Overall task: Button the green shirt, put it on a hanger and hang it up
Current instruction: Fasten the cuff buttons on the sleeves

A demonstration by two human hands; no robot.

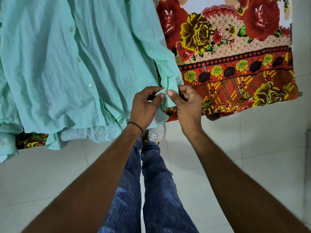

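Green shirt (50,64) lies spread out, front side up, on a floral sheet (227,56). Its hem hangs over the sheet's near edge, toward the person. Fabric is creased.

Three pale buttons (90,85) show in a line down the shirt front. Cannot tell whether each is fastened.

One sleeve (151,39) runs along the shirt's right side and ends in the cuff (171,84), just beside the hem corner. The other sleeve end (8,145) hangs at the shirt's lower left, over the sheet's edge.

Left hand (144,106): fingers curled, thumb and fingertips pinching the cuff's left edge. A thin black band (135,125) sits on that wrist.

Right hand (188,105): thumb and forefinger pinching the cuff's right edge, remaining fingers curled into the palm. The two thumbs are nearly touching, with cuff fabric bunched between them. A cuff button or buttonhole is hidden by the fingers.

Both hands hold the cuff lifted slightly off the sheet, just beside the shirt's lower right corner.

Below the shirt's hem is pale tiled floor (252,140), with the person's blue jeans (156,190) and one white shoe (155,133) directly under the hem.
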